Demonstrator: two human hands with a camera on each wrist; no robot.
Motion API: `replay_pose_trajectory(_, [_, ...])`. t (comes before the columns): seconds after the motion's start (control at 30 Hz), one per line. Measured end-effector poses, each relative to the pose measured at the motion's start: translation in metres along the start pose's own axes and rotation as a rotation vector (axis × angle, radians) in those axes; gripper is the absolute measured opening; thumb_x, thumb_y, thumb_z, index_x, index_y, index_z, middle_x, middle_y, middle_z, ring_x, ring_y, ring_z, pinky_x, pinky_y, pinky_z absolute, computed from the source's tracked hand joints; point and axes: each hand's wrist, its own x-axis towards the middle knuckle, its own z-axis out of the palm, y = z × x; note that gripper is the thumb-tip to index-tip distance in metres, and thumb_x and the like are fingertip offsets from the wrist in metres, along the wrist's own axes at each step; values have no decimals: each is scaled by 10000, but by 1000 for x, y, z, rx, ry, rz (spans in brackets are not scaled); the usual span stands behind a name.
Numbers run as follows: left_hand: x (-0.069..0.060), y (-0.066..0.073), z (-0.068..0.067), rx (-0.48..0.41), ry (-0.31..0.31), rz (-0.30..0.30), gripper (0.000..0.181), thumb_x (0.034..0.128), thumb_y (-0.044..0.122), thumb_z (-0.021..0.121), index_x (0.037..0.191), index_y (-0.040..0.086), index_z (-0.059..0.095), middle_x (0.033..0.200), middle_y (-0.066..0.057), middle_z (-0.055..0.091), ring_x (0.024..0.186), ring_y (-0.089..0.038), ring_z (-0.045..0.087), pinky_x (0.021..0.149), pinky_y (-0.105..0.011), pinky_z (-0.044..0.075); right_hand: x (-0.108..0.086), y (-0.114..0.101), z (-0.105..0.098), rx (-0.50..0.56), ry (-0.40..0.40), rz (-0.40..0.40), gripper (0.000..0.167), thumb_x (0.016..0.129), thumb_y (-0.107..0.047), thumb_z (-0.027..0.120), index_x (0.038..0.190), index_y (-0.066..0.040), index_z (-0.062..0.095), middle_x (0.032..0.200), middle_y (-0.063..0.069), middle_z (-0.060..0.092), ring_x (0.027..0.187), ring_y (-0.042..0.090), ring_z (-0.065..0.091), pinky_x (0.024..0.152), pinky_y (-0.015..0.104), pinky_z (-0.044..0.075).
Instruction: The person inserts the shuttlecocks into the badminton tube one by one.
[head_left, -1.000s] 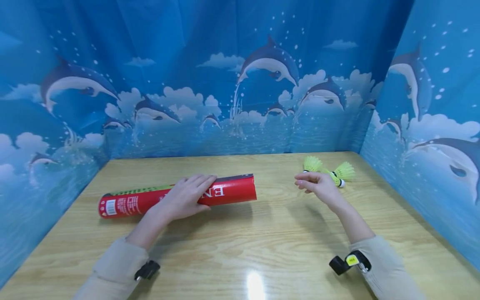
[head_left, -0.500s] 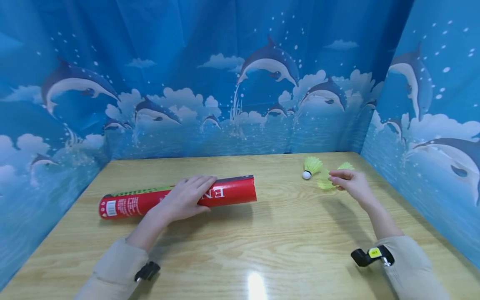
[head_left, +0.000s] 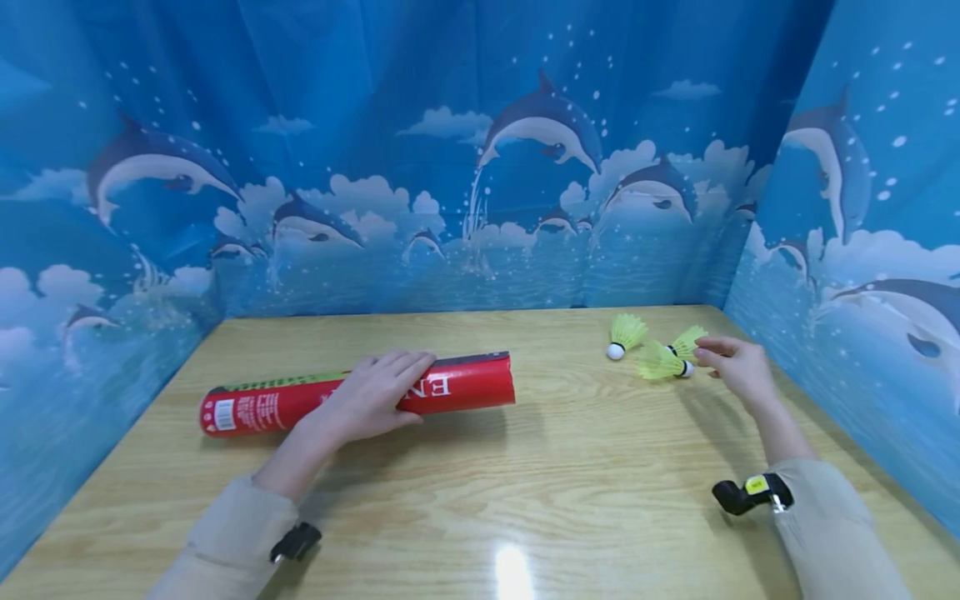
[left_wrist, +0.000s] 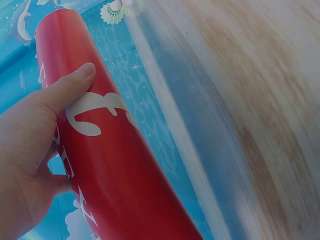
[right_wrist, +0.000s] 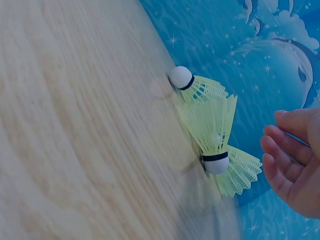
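Red, white-lettered tube in left fingers, yellow shuttlecocks near loosely parted right fingers

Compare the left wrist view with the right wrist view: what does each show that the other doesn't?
Only the left wrist view: the left hand gripping the red tube. Only the right wrist view: the right hand, loosely curled and holding nothing. Both: yellow shuttlecocks, three in the right view, small at the top edge in the left; the wooden table; the blue backdrop.
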Motion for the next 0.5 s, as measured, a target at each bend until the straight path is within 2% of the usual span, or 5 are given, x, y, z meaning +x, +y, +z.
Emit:
replay_pose_trajectory(0.17, [-1, 0, 1, 5, 4, 8, 905, 621, 309, 865, 1380, 101, 419, 1322, -79, 506, 1180, -253, 471, 884, -541, 437, 7, 8, -6, -23, 24, 13, 536, 956, -332, 493, 1290, 87, 470, 1187, 210, 552, 793, -31, 523, 724, 328, 528])
replay_pose_trajectory(0.23, [-2, 0, 1, 7, 5, 9, 904, 622, 311, 864, 1380, 101, 419, 1323, -77, 506, 1183, -250, 470, 884, -538, 437, 12, 11, -8, -21, 46, 33, 526, 956, -322, 493, 1301, 74, 466, 1182, 223, 560, 828, 56, 558, 732, 378, 526])
replay_pose_trajectory(0.33, [-2, -1, 0, 7, 8, 9, 902, 622, 310, 865, 1379, 102, 420, 1324, -75, 506, 1186, -248, 467, 885, -535, 437, 18, 14, -11, -14, 40, 52, 539, 970, -316, 459, 1342, 71, 412, 1216, 262, 529, 962, 274, 560, 780, 456, 499])
replay_pose_trajectory(0.5, [-2, -1, -1, 9, 9, 11, 893, 627, 309, 862, 1375, 95, 424, 1318, -79, 510, 1183, -252, 469, 884, -543, 435, 23, 18, -15, -19, -10, 74, 609, 982, -342, 407, 1396, 89, 292, 1307, 331, 418, 1116, 440, 457, 753, 337, 520])
